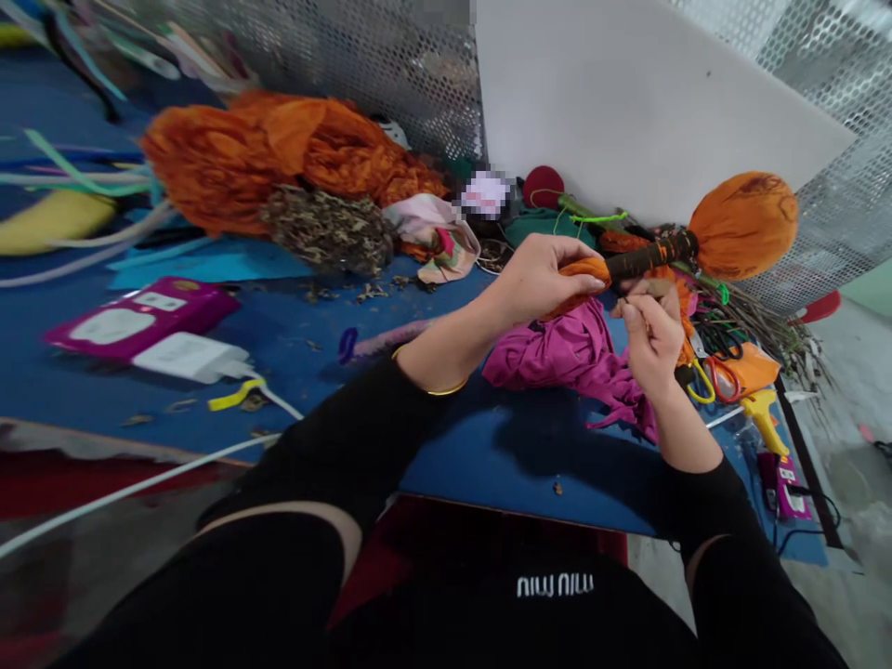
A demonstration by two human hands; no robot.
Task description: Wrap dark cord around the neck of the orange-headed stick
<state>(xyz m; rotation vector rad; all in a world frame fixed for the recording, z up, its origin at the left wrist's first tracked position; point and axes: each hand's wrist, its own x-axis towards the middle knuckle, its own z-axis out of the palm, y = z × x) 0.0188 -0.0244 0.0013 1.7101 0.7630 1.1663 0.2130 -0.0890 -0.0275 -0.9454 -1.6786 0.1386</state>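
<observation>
My left hand (540, 274) is closed on the near end of an orange cloth bundle (745, 226). The bundle swells into a round ball at its far end, and dark brown wrapping (651, 257) covers its narrow middle. Just below that middle, my right hand (653, 336) is closed in a pinch, thumb against the fingers. Whatever it may hold is too small to make out. Under both hands lies a crumpled magenta cloth (568, 362) on the blue tabletop (446, 446).
Orange cloth (209, 167) and a dry leafy clump (327, 228) lie at the back left. A purple power strip (143, 321) with a white plug (191, 358) sits nearer. Scissors (701, 381), a yellow glue gun (767, 418) and twigs (787, 330) are at right. A white board (627, 102) leans behind.
</observation>
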